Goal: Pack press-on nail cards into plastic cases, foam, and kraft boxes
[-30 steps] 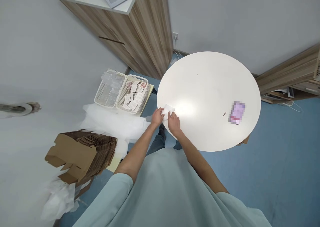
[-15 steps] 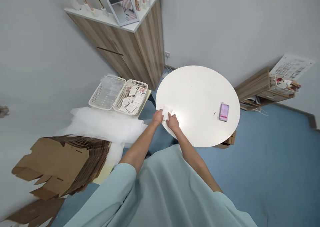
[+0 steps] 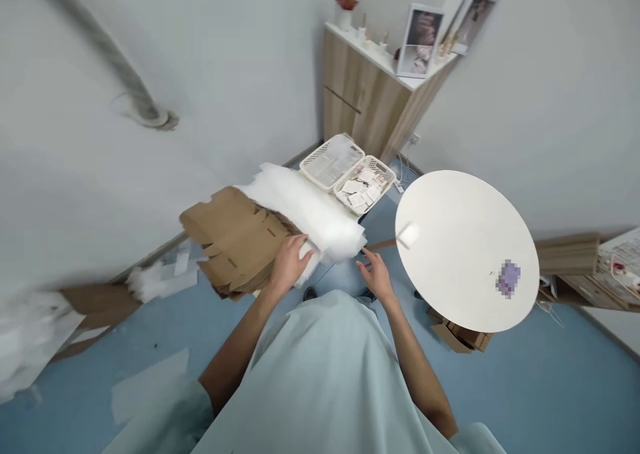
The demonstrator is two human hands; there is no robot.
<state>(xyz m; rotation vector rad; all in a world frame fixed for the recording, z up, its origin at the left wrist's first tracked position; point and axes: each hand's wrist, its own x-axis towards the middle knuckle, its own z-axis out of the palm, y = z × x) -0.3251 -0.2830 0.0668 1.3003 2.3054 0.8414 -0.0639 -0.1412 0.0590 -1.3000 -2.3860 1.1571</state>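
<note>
My left hand [image 3: 290, 266] is open over the near right edge of a stack of flat brown cardboard boxes [image 3: 240, 231], beside a strip of white material [image 3: 309, 262]. It looks as if the fingertips touch the stack, but I cannot tell for sure. My right hand [image 3: 376, 276] is open in the air with its fingers apart, close to the corner of a pile of white packing sheets [image 3: 305, 204]. A small white folded piece [image 3: 409, 235] lies at the left rim of the round white table [image 3: 460, 241], away from both hands.
Behind the sheets stand a basket of small white cards [image 3: 367, 187] and a basket with clear bags [image 3: 333, 161]. A blurred purple item [image 3: 509, 279] is on the table. Below it sits a cardboard box [image 3: 457, 334]. Wrapping scraps [image 3: 165, 274] lie at the left.
My view has turned left. Both hands have let go of the white folded piece, which stays on the table, and have moved left to the cardboard and sheets.
</note>
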